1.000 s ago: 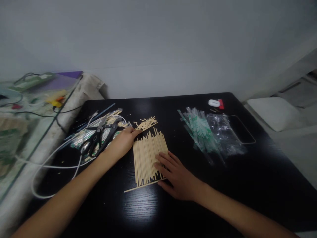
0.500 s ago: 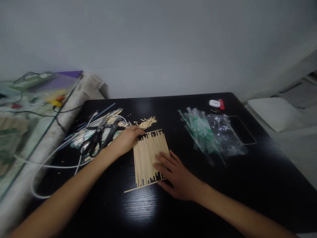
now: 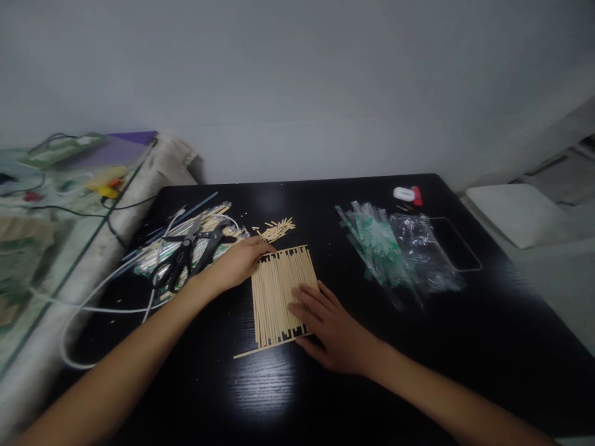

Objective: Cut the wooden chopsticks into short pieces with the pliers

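A flat row of thin wooden sticks (image 3: 279,291) lies side by side on the black table (image 3: 418,347). A single stick lies across their far ends and another single stick (image 3: 260,350) across their near ends. My left hand (image 3: 239,263) touches the far left corner of the row, its fingers curled against the cross stick there. My right hand (image 3: 332,328) lies flat and open on the near right part of the row, fingers spread over the sticks.
Black scissors (image 3: 186,257) lie on wrapped sticks left of my left hand, with a white cable (image 3: 106,291) looping around. A heap of short stick offcuts (image 3: 276,229) is behind the row. Empty plastic wrappers (image 3: 395,248) lie right; a white-and-red object (image 3: 406,194) is beyond them.
The far ends of the sticks, uneven a second ago, now line up against a cross stick pushed in by my left hand. My right hand has stayed in place.
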`<state>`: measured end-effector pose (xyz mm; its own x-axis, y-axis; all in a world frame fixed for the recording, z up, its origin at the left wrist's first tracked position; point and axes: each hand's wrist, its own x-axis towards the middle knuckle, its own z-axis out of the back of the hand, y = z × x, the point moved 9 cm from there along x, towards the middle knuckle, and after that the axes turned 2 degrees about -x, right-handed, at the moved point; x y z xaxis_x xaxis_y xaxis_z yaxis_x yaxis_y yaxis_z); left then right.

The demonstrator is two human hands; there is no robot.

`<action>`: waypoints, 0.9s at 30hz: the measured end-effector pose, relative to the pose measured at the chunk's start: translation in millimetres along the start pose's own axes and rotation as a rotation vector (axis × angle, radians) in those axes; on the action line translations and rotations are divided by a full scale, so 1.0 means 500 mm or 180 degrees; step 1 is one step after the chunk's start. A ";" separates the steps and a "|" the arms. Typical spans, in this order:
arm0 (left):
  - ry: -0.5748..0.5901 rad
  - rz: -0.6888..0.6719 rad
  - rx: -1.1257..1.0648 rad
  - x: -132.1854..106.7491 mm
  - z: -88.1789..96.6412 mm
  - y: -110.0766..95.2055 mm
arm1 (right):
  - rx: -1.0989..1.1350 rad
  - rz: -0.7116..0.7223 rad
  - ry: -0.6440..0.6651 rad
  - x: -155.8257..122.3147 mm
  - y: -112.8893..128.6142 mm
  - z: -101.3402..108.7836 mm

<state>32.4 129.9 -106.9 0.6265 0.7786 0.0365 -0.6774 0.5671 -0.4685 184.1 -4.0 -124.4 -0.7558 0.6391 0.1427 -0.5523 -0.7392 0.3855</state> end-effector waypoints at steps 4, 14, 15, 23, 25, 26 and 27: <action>-0.0008 -0.0001 -0.0055 -0.003 0.001 -0.001 | -0.0075 -0.0006 -0.0014 -0.001 0.001 0.000; -0.0105 0.0075 -0.0127 -0.003 0.005 -0.006 | -0.0280 -0.0067 0.0035 0.001 0.001 -0.006; -0.0116 0.0068 -0.0124 -0.003 0.005 -0.006 | -0.0290 -0.0074 0.0039 0.002 0.001 -0.006; -0.0237 -0.0006 -0.0181 0.001 0.000 -0.008 | -0.0267 -0.0103 0.0022 0.001 0.000 -0.005; -0.0289 0.0000 -0.0208 0.004 0.000 -0.011 | -0.0267 -0.0104 0.0030 0.001 0.000 -0.006; -0.0296 0.0003 -0.0213 0.006 -0.001 -0.013 | -0.0268 -0.0108 0.0031 0.002 -0.001 -0.006; -0.0291 0.0002 -0.0207 0.008 -0.003 -0.016 | -0.0269 -0.0110 0.0033 0.002 -0.001 -0.006</action>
<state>40.9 127.9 -104.2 0.5863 0.8019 0.1150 -0.6496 0.5501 -0.5248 182.6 -3.7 -126.9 -0.7391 0.6627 0.1211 -0.6055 -0.7323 0.3117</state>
